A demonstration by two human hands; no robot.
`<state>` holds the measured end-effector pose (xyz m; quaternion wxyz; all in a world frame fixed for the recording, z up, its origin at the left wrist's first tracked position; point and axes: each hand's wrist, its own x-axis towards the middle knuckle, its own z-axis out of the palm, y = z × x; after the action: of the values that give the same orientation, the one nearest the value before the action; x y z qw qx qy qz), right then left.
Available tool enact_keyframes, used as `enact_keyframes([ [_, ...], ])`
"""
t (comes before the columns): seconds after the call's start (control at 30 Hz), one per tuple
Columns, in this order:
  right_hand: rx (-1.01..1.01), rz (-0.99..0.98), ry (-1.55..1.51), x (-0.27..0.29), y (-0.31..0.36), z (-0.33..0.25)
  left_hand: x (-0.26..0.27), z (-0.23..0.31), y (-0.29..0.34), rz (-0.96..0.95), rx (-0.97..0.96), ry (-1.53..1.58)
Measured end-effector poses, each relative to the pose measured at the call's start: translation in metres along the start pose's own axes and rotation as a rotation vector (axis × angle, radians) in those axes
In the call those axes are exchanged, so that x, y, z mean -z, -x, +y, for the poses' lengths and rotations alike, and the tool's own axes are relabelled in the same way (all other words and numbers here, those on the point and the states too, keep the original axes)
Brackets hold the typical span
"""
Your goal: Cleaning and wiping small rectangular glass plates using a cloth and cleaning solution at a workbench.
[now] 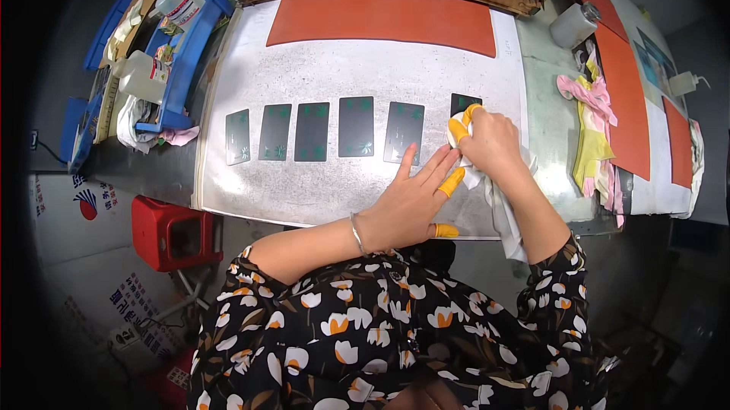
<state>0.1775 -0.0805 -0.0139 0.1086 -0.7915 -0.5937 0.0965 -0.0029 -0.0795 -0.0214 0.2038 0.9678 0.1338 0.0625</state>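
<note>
A white-topped bench (pixel 304 195) carries an orange mat (pixel 380 22); nearer, the left hand (pixel 404 206) spreads its grip wide, seemingly empty, while the right hand (pixel 493 144) clenches its grip on a white cloth (pixel 502 216) partly covering 1 dark card (pixel 466 101), right of 5 other cards (pixel 356 122).

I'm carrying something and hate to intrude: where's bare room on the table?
The white work surface has a wide bare band between the orange mat and dark cards, plus a patch between the leftmost cards and left forearm. It's crowded around the left hand, right hand and white cloth.
</note>
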Motion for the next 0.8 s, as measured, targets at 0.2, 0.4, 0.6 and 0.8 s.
enact_keyframes([
  [0.2, -0.047, -0.061, -0.019, 0.001, 0.021, -0.006, 0.017, -0.008, 0.028, 0.044, -0.018, 0.127],
  [0.4, -0.091, -0.089, -0.038, 0.002, 0.041, -0.014, 0.03, -0.023, 0.065, 0.094, 0.141, 0.074],
  [0.6, 0.015, -0.2, -0.023, 0.015, 0.051, -0.021, 0.025, -0.031, 0.072, 0.133, 0.132, 0.07],
  [0.8, 0.06, -0.059, -0.101, 0.013, -0.021, -0.065, 0.025, -0.032, 0.064, 0.123, 0.134, -0.002],
])
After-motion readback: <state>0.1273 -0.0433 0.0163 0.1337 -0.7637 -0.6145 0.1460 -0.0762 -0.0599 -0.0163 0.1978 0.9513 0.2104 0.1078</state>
